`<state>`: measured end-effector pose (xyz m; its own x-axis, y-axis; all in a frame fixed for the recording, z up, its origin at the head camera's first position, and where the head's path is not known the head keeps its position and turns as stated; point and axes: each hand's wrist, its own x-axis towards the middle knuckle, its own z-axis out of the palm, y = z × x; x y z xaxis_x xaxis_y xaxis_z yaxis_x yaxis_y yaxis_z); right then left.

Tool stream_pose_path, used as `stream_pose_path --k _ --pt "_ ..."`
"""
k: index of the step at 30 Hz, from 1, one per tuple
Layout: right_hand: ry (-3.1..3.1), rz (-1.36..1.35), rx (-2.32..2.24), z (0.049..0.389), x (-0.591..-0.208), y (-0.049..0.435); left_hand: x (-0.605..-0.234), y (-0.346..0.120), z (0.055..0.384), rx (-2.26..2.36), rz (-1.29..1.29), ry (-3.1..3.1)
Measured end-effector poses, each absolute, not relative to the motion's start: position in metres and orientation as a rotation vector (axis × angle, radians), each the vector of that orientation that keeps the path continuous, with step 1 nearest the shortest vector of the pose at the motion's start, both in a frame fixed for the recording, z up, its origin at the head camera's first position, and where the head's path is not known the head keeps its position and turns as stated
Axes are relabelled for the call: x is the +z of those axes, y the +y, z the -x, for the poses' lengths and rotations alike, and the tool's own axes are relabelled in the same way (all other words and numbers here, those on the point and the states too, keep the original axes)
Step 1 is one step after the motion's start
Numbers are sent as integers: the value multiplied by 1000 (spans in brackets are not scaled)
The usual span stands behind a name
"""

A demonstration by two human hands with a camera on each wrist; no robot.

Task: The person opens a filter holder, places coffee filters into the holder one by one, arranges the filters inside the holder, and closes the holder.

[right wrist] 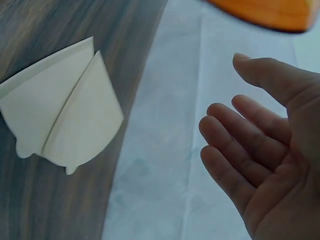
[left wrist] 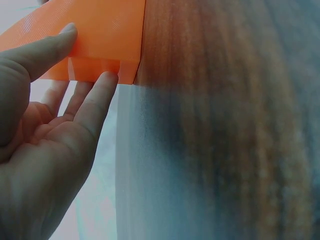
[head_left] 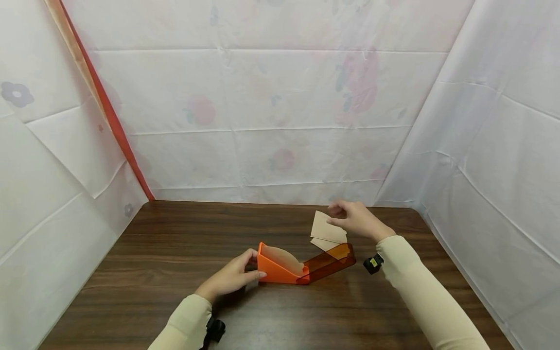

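An orange coffee filter holder [head_left: 280, 266] stands on the table with its translucent brown lid [head_left: 330, 262] swung out to the right. Inside it sits a paper coffee filter [head_left: 280, 256]. My left hand [head_left: 232, 276] grips the holder's left end, with the thumb on its front face and fingertips at the end wall; in the left wrist view the same orange holder [left wrist: 105, 32] shows between them. Behind the lid lie two overlapping paper filters [right wrist: 80, 110]. Above them is my right hand [head_left: 356, 219], its fingers loosely bent and nothing in it.
The dark wood table [head_left: 183, 238] ends at a white patterned sheet [head_left: 280, 116] hung behind. More sheeting [head_left: 498, 146] rises along the right side, and an orange strip [head_left: 109, 112] runs down the left corner.
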<state>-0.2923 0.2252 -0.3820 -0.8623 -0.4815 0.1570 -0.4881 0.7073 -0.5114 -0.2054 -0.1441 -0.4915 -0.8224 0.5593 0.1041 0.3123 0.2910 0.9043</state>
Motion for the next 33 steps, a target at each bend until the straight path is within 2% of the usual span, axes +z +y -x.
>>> stream_pose_path --k 12,33 --pt "-3027 -672 823 319 -429 245 -490 -144 204 1559 -782 2306" --pt "-3088 -454 872 349 -472 245 -490 -144 204 1572 -769 2296"
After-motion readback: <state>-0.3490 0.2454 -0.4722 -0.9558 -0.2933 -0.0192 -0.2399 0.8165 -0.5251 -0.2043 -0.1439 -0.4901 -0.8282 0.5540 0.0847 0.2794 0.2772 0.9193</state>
